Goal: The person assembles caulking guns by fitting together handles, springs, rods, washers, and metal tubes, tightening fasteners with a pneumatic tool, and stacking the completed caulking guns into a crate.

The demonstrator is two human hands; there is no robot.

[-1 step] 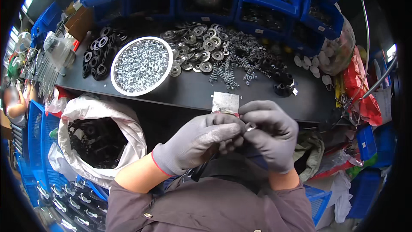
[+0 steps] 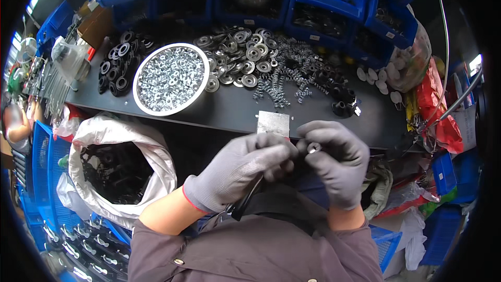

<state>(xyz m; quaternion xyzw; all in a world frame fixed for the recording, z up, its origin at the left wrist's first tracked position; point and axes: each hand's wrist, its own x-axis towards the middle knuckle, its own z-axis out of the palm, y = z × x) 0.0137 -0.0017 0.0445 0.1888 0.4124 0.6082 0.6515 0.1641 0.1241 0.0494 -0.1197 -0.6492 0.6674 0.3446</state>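
Observation:
My left hand, in a grey glove, is closed on a long dark part. One end of it sticks out below the palm and slants down toward my lap; the rest is hidden by the glove. My right hand, gloved too, pinches a small silvery nut between thumb and fingertips. A narrow gap separates the two hands. Just beyond them, a flat metal plate juts from the bench's near edge.
On the dark bench stands a white-rimmed bowl of nuts. Metal discs, springs and black rings lie in piles. Blue bins line the back. A white sack of black parts stands at left.
My right hand has drawn slightly right, away from the left, and the nut shows more plainly in its fingers. More of the dark part now shows below my left hand.

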